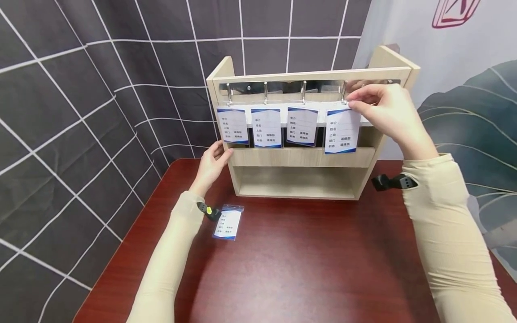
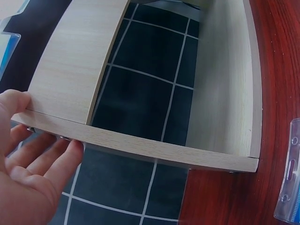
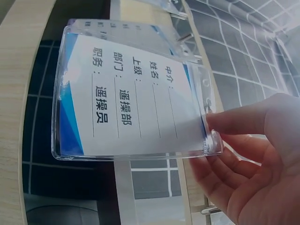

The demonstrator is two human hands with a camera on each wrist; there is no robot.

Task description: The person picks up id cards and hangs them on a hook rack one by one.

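My right hand point(image 1: 389, 112) pinches the top edge of a clear-sleeved ID badge point(image 1: 342, 132) between thumb and fingers, right at a metal hook point(image 1: 344, 92) on the wooden shelf unit point(image 1: 303, 157). In the right wrist view the badge point(image 3: 126, 98) shows printed text and blue corners, with another badge behind it. The left hand point(image 1: 212, 163) holds the unit's left side panel point(image 2: 154, 145), thumb on one face and fingers curled round the other. Three more badges hang in a row from hooks to the left, among them a leftmost badge point(image 1: 233, 126).
Another ID badge point(image 1: 228, 223) lies flat on the red-brown table point(image 1: 299, 260), beside the left wrist. A further hook sits behind the right hand. A dark gridded curtain point(image 1: 169, 63) hangs at the left and behind the unit.
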